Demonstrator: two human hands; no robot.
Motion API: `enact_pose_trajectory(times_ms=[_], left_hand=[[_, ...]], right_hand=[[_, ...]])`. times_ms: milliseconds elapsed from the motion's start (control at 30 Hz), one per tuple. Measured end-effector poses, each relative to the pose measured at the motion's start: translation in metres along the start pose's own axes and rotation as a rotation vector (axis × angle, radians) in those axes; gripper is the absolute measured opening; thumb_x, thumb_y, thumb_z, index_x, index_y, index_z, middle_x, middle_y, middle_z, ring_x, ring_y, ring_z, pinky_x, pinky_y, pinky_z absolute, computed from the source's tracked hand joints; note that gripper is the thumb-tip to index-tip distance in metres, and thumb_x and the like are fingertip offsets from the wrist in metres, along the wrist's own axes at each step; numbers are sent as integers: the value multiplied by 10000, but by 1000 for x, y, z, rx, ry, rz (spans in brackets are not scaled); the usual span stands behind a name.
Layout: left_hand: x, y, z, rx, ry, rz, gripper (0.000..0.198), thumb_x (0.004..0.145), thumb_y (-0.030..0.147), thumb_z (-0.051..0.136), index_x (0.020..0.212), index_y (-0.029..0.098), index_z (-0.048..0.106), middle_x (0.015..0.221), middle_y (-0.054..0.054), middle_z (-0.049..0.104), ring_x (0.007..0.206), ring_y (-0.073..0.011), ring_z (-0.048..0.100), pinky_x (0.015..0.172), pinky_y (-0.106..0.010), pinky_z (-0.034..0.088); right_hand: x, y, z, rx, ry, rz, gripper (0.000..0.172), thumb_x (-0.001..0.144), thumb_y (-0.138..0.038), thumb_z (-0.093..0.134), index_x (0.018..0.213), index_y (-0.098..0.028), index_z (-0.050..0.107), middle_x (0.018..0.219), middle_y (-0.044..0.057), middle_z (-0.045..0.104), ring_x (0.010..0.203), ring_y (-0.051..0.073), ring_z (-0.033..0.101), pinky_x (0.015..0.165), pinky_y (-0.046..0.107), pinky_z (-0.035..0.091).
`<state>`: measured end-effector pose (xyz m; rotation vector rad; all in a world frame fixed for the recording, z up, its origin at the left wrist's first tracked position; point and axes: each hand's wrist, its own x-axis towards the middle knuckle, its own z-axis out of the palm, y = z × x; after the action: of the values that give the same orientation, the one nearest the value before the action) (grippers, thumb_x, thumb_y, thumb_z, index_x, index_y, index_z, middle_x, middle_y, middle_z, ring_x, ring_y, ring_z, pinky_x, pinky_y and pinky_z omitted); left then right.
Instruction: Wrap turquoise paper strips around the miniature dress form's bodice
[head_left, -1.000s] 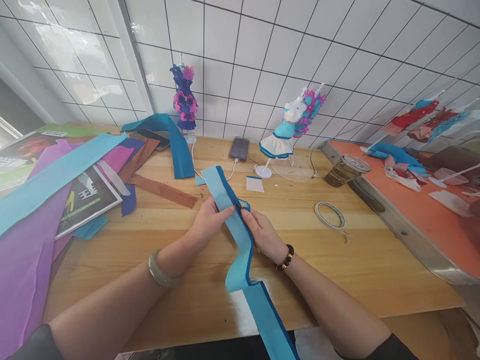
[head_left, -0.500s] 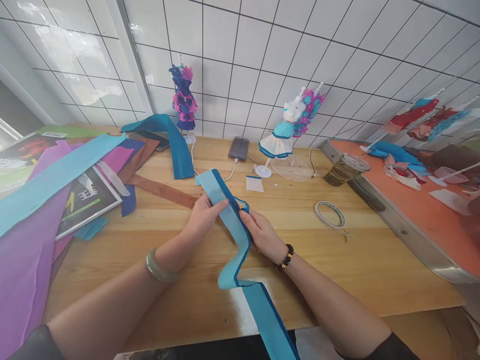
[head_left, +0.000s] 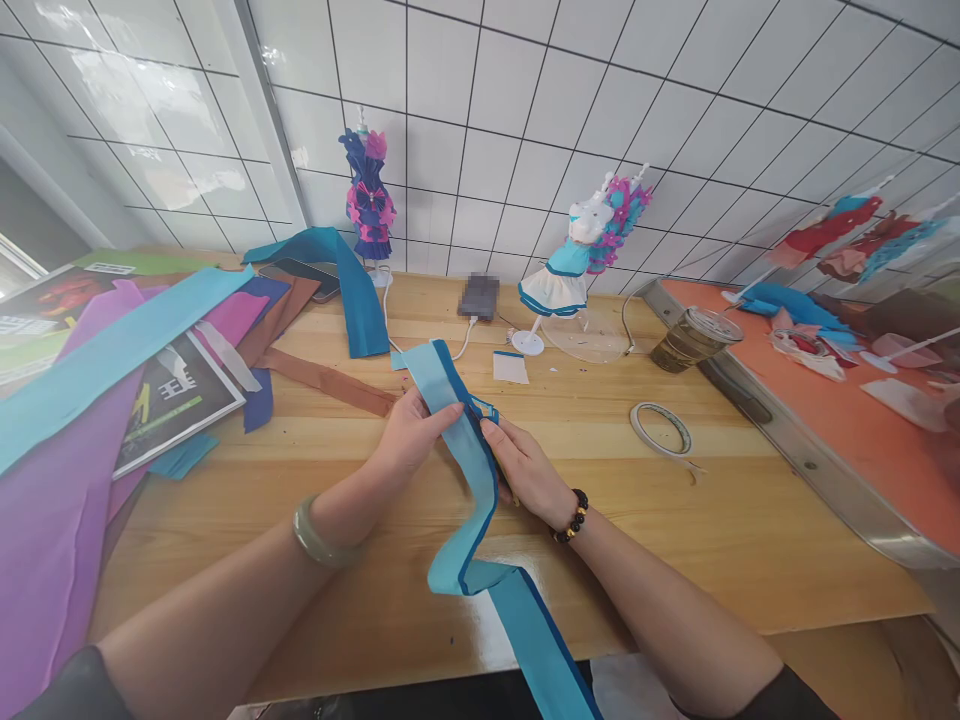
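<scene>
A long light-blue paper strip (head_left: pixel 465 450) with a darker blue edge runs across the middle of the wooden table (head_left: pixel 735 520) and hangs off its front edge. My left hand (head_left: pixel 409 440) pinches the strip from its left side. My right hand (head_left: pixel 525 470) pinches it from the right, and a small blue loop, maybe a scissors handle, shows just above its fingers. Between the hands and the table edge the strip buckles into a fold (head_left: pixel 454 575).
Purple, teal and brown paper sheets (head_left: pixel 112 350) and a magazine (head_left: pixel 169 395) lie at the left. Two small dress mannequins (head_left: pixel 367 195) (head_left: pixel 570 265) stand by the tiled wall. A tape roll (head_left: pixel 660 425), a drink cup (head_left: pixel 690 340) and an orange table (head_left: pixel 862 430) are at the right.
Both hands have fed the strip toward me. Its far end has drawn nearer and the fold near the table edge has bulged further left.
</scene>
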<state>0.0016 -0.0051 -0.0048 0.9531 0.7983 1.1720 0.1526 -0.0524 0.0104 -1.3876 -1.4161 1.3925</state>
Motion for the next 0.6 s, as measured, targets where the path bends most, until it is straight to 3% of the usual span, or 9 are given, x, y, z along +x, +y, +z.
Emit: enact_pose_trajectory(times_ms=[600], left_hand=[[-3, -5, 4, -20, -68, 16, 274, 685, 291, 749, 891, 163, 621, 902, -47, 719, 854, -209, 658, 820, -349, 507]], right_hand=[[0, -1, 0, -4, 24, -44, 404, 885, -608, 403, 777, -223, 463, 452, -72, 408, 313, 88, 368, 296, 230, 285]])
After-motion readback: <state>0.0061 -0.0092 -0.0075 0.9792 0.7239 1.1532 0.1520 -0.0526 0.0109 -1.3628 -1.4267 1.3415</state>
